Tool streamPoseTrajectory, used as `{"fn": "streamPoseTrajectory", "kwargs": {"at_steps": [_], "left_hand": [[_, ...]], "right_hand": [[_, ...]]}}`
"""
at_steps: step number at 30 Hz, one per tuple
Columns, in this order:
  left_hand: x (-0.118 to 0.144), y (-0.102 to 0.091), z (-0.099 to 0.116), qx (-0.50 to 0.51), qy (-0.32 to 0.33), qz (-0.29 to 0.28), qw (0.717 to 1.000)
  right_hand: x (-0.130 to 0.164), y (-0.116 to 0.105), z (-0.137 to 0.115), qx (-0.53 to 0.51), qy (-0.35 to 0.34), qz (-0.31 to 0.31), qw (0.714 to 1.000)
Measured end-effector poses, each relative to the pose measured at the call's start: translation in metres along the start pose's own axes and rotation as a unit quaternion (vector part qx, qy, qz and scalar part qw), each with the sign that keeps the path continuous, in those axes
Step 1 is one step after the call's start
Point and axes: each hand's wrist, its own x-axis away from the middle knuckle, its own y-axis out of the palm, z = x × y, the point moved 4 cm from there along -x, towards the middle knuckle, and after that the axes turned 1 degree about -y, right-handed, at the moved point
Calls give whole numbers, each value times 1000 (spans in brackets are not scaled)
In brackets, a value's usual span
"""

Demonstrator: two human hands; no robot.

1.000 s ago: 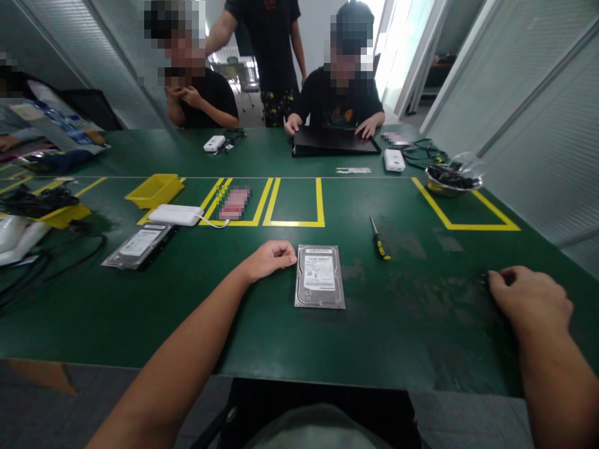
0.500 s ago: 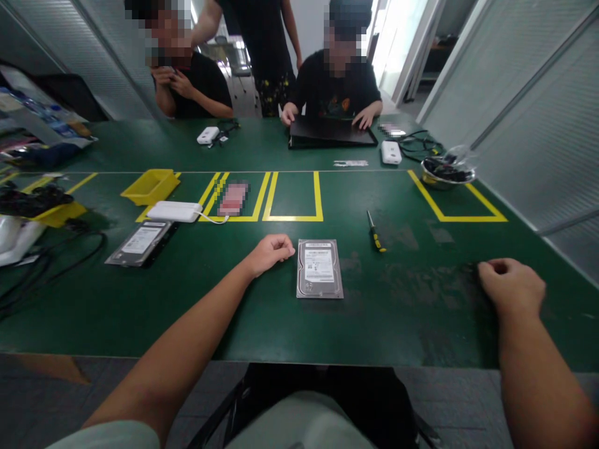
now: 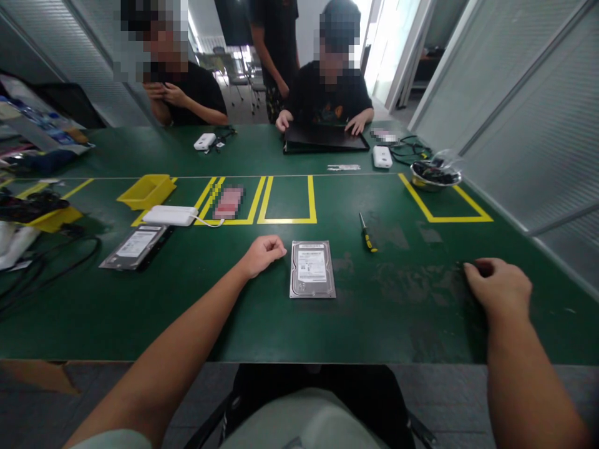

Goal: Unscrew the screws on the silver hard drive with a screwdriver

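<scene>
While your curled, empty left hand (image 3: 262, 252) stays beside the hard drive (image 3: 312, 269), your closed right hand (image 3: 498, 288) remains on the surface (image 3: 187, 299), screwdriver (image 3: 365, 232) untouched.

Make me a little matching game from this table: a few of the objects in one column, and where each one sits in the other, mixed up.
Things:
1. hard drive
2. screwdriver
3. yellow tray
4. metal bowl

Places:
A. far right, at the corner of a yellow taped outline
B. just right of the left hand
C. far left, beyond the white box
D. between the hard drive and the big taped outline on the right

Pairs: 1-B, 2-D, 3-C, 4-A
</scene>
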Motion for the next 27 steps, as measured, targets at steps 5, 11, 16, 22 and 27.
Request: {"fn": "streamPoseTrajectory", "kwargs": {"at_steps": [5, 11, 16, 22, 27], "left_hand": [[0, -2, -1, 6, -5, 21, 1000], [-1, -2, -1, 1, -8, 29, 1000], [-2, 1, 2, -3, -13, 32, 999], [-2, 3, 5, 1, -22, 42, 999], [-2, 5, 4, 8, -29, 62, 998]], "right_hand": [[6, -5, 0, 11, -19, 21, 1000], [7, 0, 5, 30, 5, -5, 1000], [-2, 10, 5, 60, 70, -27, 995], [-6, 11, 2, 81, 75, -62, 992], [-6, 11, 1, 85, 90, -80, 989]]}}
